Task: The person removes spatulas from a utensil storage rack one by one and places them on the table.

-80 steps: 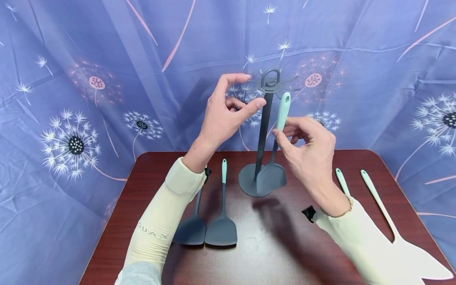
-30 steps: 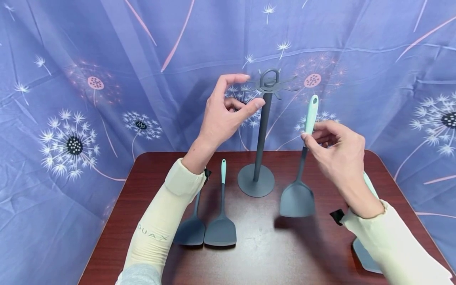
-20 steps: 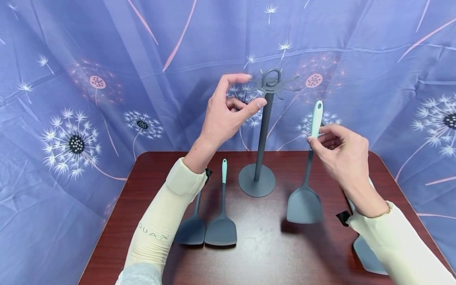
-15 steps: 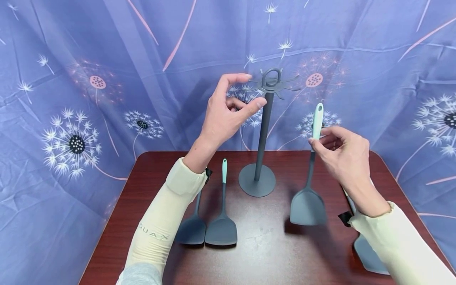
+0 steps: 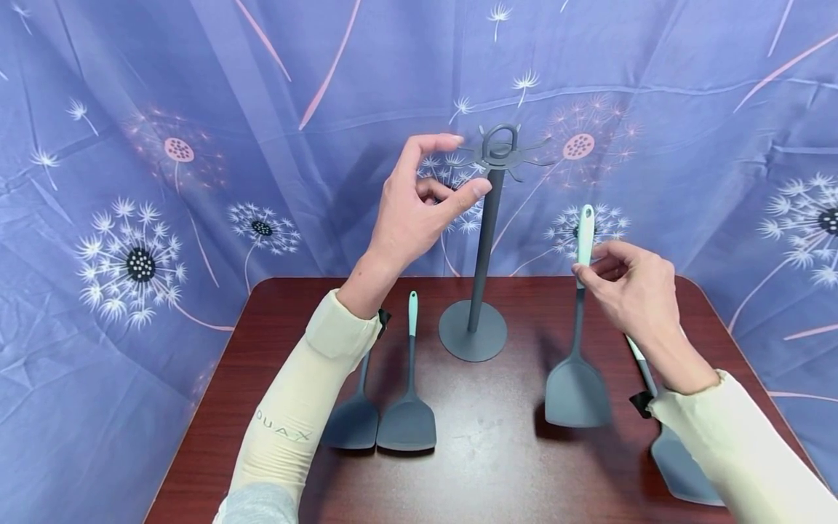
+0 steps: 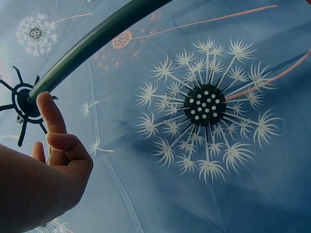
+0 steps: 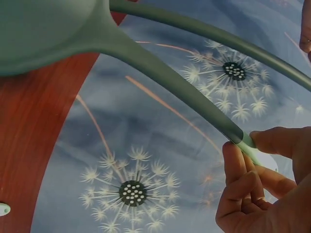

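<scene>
My right hand [image 5: 631, 291] pinches the mint handle of a grey spatula [image 5: 577, 389] between thumb and fingers. It hangs upright, blade down, low over the table to the right of the stand. In the right wrist view, the fingers [image 7: 233, 165] grip where the handle meets the grey shaft. A dark grey utensil stand [image 5: 481, 255] with a round base and a ring of hooks stands at the back; its hooks hold nothing. My left hand [image 5: 419, 196] is raised beside the hooks, thumb and index finger apart, the index fingertip right at a hook's end.
One spatula [image 5: 407, 426] lies left of the stand, with another spatula [image 5: 353, 426] beside it, partly behind my left sleeve. A further spatula [image 5: 684, 466] lies at the right, partly under my right sleeve. A patterned blue cloth [image 5: 327, 73] hangs behind the red-brown table [image 5: 484, 466].
My right hand has carried the spatula rightward away from the stand, then lowered it toward the table. My left hand has stayed in place by the hooks.
</scene>
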`<state>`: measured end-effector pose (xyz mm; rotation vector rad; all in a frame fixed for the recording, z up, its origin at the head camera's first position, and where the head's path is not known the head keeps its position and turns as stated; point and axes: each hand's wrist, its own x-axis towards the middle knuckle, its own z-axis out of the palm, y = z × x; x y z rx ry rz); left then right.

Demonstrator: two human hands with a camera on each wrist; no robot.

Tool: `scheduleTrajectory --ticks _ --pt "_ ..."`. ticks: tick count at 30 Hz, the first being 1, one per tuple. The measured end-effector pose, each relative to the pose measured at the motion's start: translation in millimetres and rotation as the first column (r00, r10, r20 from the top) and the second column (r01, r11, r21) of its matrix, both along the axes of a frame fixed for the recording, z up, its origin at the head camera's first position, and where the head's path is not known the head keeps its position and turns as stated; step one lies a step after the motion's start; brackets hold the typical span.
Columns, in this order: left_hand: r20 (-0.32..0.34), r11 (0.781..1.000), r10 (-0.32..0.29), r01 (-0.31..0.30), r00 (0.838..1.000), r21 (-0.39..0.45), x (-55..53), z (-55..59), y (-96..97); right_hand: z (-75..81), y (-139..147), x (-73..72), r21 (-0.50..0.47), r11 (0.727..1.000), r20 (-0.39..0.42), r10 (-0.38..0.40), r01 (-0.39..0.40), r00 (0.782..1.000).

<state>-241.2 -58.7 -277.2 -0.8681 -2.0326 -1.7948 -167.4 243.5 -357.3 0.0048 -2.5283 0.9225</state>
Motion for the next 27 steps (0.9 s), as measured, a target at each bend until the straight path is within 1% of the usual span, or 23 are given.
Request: scheduleTrajectory --ticks 6,12,16,21,27 --pt "-0.002 1.000 0.006 -0.006 1.000 -0.004 0.2 0.0 0.4 -9.0 8 -3.5 0.028 1.000 0.044 0.001 -0.003 0.999" --pt "-0.010 1.000 0.004 -0.004 1.000 -0.003 -0.2 -1.1 0.2 -19.3 13 -6.3 0.056 0.998 0.061 0.004 -0.008 0.998" --pt "-0.016 1.000 0.008 -0.008 1.000 -0.002 -0.4 -1.7 -0.4 -27.7 17 -8.1 0.066 0.998 0.089 0.018 -0.024 0.996" --pt "-0.014 1.000 0.011 -0.011 1.000 -0.001 0.3 -1.9 -0.2 -36.9 21 -8.2 0.081 0.997 0.130 0.003 -0.014 0.991" --pt "-0.023 1.000 0.013 -0.013 1.000 -0.002 0.2 -1.7 0.7 -47.0 27 -9.2 0.115 0.993 0.148 -0.002 -0.016 0.989"
